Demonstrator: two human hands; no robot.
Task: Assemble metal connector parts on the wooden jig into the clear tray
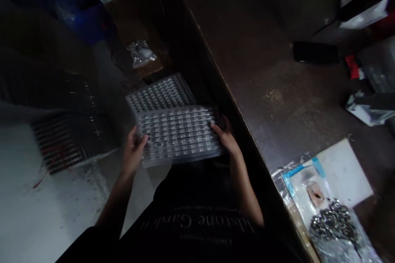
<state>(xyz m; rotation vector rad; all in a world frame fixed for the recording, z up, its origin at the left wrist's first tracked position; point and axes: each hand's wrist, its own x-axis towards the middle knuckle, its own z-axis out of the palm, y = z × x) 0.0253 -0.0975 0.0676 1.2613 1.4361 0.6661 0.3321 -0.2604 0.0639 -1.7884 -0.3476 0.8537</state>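
Note:
Both my hands grip a clear plastic tray (182,131) by its two short ends, in front of my body. Rows of small shiny metal-looking parts fill its pockets; their kind is too small to tell. My left hand (133,150) has its thumb on top of the left edge, fingers beneath. At the right edge, my right hand (226,135) pinches likewise, thumb on top. Just beyond lies a similar filled tray (162,92), partly covered by the held one. Whether more trays are stacked under the held one, I cannot tell.
The dark worktable (247,70) runs along my right, its edge close to my right arm. On it lie a heap of shiny metal parts (335,222) on plastic bags and a black phone-like object (315,51). A small clear bag (142,52) sits on a cardboard box ahead. Dark ridged stacks (58,144) stand left.

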